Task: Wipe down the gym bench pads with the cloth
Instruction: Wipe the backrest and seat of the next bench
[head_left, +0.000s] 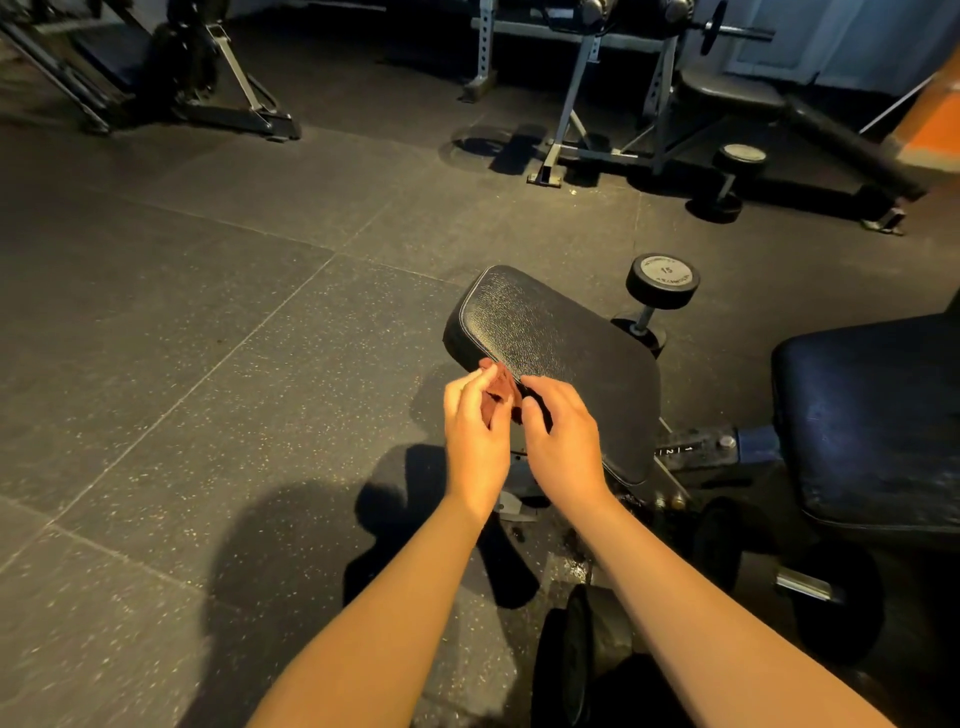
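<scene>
Left hand (475, 431) and right hand (563, 434): both grips pinch the bunched red cloth (501, 387) over the near edge of the seat pad (566, 348), probably to refold it for wiping.

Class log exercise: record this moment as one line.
left hand: grips small reddish cloth; right hand: holds cloth; black textured seat pad: beyond hands
</scene>
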